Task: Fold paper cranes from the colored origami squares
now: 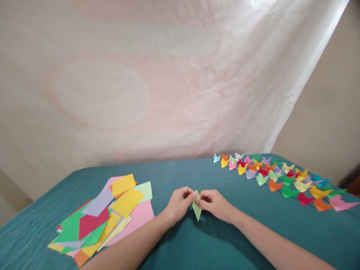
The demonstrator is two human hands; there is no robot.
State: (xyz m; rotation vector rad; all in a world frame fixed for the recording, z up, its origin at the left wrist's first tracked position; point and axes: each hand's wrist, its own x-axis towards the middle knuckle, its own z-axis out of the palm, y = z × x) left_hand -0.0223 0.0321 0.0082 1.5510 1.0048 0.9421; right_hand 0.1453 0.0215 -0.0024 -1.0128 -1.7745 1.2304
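From the head camera, the left hand (180, 204) and the right hand (215, 205) meet in the middle of the green table cloth (213, 243). Both hands pinch a small folded green paper (197, 210) between thumb and fingertips. The fingers are closed tight on its top edge. The paper's sharp tip points down to 6 o'clock and sits just above the cloth or on it; I cannot tell which.

A messy pile of coloured sheets (104, 217) lies at 9 o'clock from the hands, well apart from them. Rows of little paper birds (281, 178) sit at 2 o'clock. A big white sheet (168, 75) hangs at 12 o'clock.

The paper is thin and small, so I think a hard pull from both sides could tear it. If the fingers slip, the fold could come out crooked, or the flaps could pop open. If one hand lets go, the piece could drop on the cloth. A wide swing of the right arm could knock the birds out of line, because they are light.
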